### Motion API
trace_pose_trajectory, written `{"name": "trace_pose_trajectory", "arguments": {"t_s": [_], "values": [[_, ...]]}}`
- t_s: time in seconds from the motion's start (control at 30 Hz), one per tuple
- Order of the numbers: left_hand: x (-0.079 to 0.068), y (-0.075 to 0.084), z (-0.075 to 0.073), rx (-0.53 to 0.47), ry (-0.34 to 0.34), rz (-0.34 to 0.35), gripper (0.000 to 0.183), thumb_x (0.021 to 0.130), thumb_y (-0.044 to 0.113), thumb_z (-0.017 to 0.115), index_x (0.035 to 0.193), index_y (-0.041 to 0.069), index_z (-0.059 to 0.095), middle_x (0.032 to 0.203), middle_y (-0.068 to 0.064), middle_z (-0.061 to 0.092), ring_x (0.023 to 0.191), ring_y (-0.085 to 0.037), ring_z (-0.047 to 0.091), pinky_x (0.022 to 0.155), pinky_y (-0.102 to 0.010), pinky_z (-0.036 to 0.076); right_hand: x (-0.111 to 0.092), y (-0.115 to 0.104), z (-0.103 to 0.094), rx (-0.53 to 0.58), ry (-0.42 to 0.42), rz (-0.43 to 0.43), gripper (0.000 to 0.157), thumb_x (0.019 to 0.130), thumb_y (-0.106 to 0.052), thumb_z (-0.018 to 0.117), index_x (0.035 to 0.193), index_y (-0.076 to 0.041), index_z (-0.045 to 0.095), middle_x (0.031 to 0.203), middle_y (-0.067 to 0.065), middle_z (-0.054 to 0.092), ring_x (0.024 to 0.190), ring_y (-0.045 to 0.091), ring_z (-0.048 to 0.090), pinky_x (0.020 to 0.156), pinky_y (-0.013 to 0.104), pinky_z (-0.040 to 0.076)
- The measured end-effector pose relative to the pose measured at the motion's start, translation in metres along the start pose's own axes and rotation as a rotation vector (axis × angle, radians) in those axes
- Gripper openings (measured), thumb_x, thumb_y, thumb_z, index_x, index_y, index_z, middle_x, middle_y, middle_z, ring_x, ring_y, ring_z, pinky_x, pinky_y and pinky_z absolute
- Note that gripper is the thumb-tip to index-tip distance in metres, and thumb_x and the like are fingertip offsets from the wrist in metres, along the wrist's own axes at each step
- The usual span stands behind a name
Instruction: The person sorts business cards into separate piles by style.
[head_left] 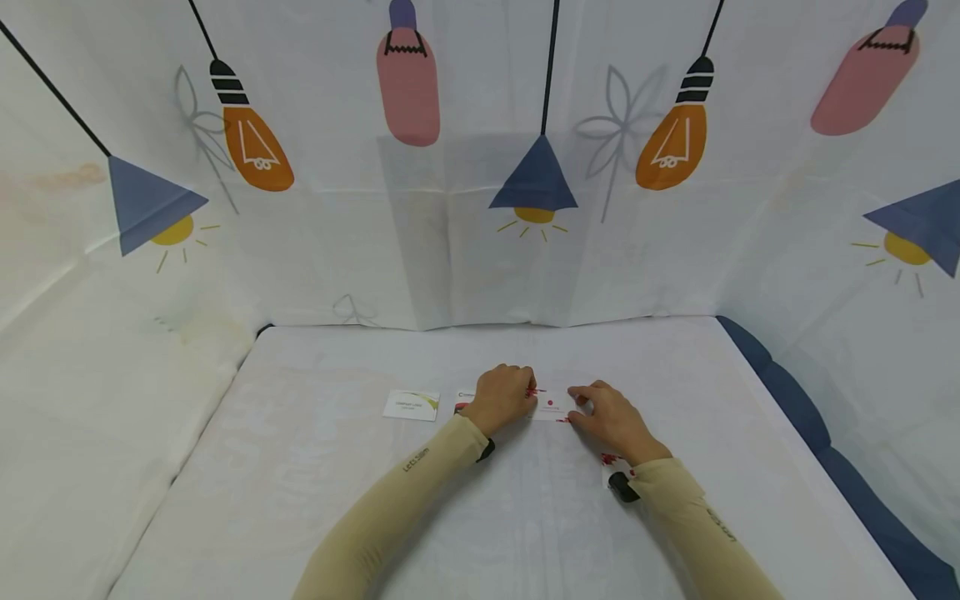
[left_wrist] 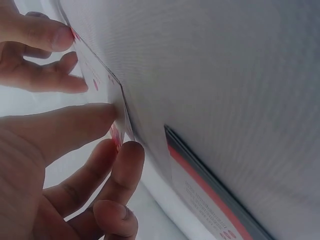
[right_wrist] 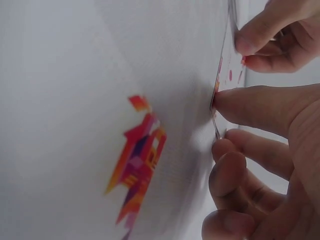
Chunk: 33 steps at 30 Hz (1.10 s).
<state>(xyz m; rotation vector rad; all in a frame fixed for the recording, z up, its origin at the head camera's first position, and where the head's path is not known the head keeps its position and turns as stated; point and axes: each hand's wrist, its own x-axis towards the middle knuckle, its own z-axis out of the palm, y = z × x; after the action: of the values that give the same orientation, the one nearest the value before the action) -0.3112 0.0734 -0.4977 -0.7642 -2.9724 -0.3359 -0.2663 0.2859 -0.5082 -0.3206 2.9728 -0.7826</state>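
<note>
A white business card with red marks (head_left: 551, 405) lies between my two hands near the back of the white table. My left hand (head_left: 504, 393) pinches its left end, with the thumb on the face and fingertips at the edge in the left wrist view. At the other end, my right hand (head_left: 617, 423) holds the card's right edge between thumb and forefinger, which stand apart at its corners. A card with a red and black border (left_wrist: 207, 195) lies beside the left hand, partly covered in the head view. Under the right wrist is a card with a red-orange pattern (right_wrist: 140, 165).
Another white business card with a green-yellow curve (head_left: 411, 405) lies left of the hands. A white sheet with printed lamps and bulbs (head_left: 465, 267) hangs behind the table (head_left: 330, 467). Dark blue padding (head_left: 795, 408) runs along the right edge.
</note>
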Motion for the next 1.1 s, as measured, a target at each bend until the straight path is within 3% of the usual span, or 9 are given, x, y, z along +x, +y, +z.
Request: {"name": "trace_pose_trajectory", "arguments": {"t_s": [0.4,0.7,0.93,1.1], "values": [[-0.001,0.0,-0.001,-0.003,-0.038,-0.021,0.016,0.089,0.027,0.073,0.1,0.016,0.072,0.087,0.002,0.066,0.074,-0.014,0.058,0.061,-0.03,0.047,-0.002,0.001,0.002,0.01,0.022,-0.001,0.032,0.089,-0.018,0.076,0.12,-0.009,0.072,0.102,0.004,0.065,0.081,0.018,0.058,0.074,0.041,0.05],[-0.001,0.002,-0.002,-0.015,-0.018,-0.005,0.024,0.093,0.027,0.071,0.113,0.015,0.069,0.097,0.0,0.07,0.077,-0.014,0.061,0.063,-0.03,0.05,-0.005,0.003,-0.001,0.031,0.047,-0.003,0.034,0.092,-0.022,0.073,0.123,-0.011,0.07,0.105,0.004,0.064,0.081,0.017,0.059,0.072,0.04,0.051],[-0.005,0.003,-0.004,-0.009,0.045,0.033,0.022,0.093,0.027,0.071,0.11,0.015,0.072,0.093,0.0,0.07,0.07,-0.012,0.058,0.057,-0.026,0.048,-0.012,0.004,-0.011,0.033,0.072,0.008,0.036,0.093,-0.024,0.072,0.127,-0.012,0.068,0.109,0.003,0.065,0.081,0.016,0.06,0.07,0.038,0.051],[-0.011,0.008,-0.006,-0.026,0.03,0.066,0.021,0.093,0.03,0.07,0.109,0.017,0.072,0.089,0.003,0.068,0.069,-0.01,0.056,0.056,-0.024,0.045,-0.021,0.003,-0.019,0.016,0.08,-0.007,0.036,0.093,-0.024,0.072,0.127,-0.011,0.068,0.111,0.004,0.066,0.082,0.018,0.059,0.072,0.038,0.05]]}}
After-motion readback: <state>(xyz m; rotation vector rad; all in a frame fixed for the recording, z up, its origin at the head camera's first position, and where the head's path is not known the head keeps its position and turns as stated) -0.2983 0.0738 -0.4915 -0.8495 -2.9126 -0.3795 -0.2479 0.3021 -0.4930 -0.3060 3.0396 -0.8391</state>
